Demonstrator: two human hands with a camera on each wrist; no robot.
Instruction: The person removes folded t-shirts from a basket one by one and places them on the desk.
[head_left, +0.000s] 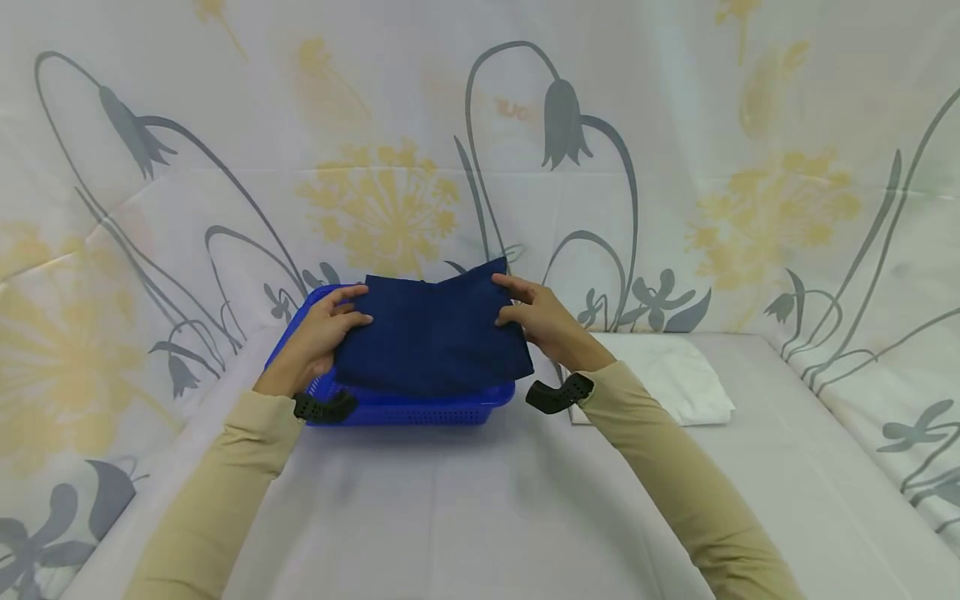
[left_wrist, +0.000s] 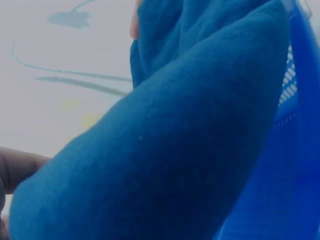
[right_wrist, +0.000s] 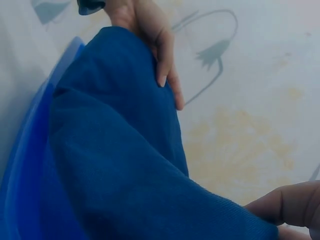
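Observation:
A folded dark blue cloth (head_left: 435, 337) is held up above a blue plastic basket (head_left: 420, 414), partly covering it in the head view. At its left edge, my left hand (head_left: 318, 333) pinches the fabric between thumb and fingers. My right hand (head_left: 547, 321) grips the upper right side the same way. In the left wrist view the cloth (left_wrist: 165, 135) fills most of the picture, with the basket (left_wrist: 280, 175) behind it. The right wrist view shows the cloth (right_wrist: 120, 135) sagging between both hands. What lies inside the basket is mostly hidden.
On the table (head_left: 465, 508), to the right of the basket, lies a folded white cloth (head_left: 667, 379), partly behind my right forearm. A flower-printed curtain (head_left: 420, 108) hangs behind the table and along its sides.

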